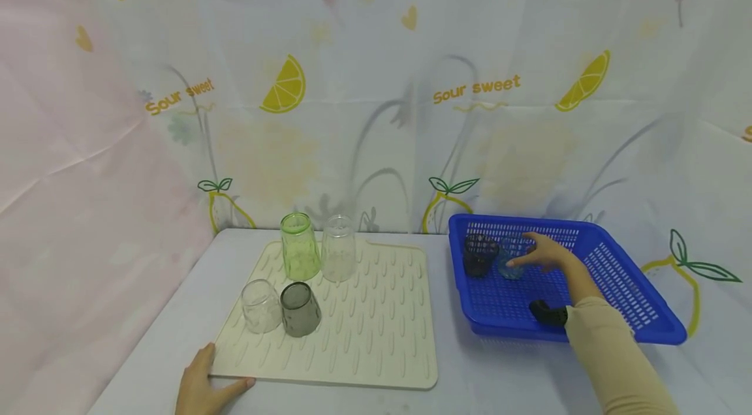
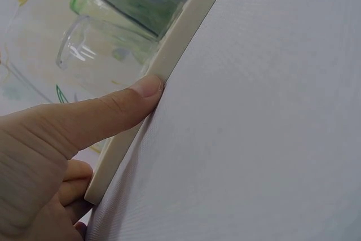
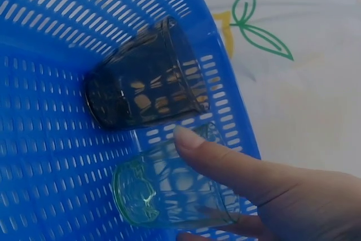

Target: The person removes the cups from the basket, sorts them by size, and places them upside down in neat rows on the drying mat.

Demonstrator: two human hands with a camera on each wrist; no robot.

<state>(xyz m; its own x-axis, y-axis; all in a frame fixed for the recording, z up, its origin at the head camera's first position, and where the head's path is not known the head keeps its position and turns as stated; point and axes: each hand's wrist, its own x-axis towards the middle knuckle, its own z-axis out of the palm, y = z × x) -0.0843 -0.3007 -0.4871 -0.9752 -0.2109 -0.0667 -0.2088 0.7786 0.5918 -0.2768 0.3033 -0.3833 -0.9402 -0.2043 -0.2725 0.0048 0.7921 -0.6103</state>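
Observation:
My left hand (image 1: 202,385) holds the near left corner of a cream ridged drying mat (image 1: 376,310), the thumb along its front edge and the fingers at its left side. On the mat stand a green glass (image 1: 300,252), a tall clear glass (image 1: 339,252), a short clear glass (image 1: 260,307) and a grey glass (image 1: 301,310). My right hand (image 1: 549,255) reaches into a blue basket (image 1: 517,330), thumb and fingers spread on either side of a pale blue-green glass (image 3: 169,187). Beside that stands a dark glass (image 3: 144,83).
The basket stands to the right of the mat on a white-covered table (image 1: 153,337). A printed lemon cloth (image 1: 364,141) hangs behind. A black strap-like piece (image 1: 548,312) sits at my right wrist, over the basket.

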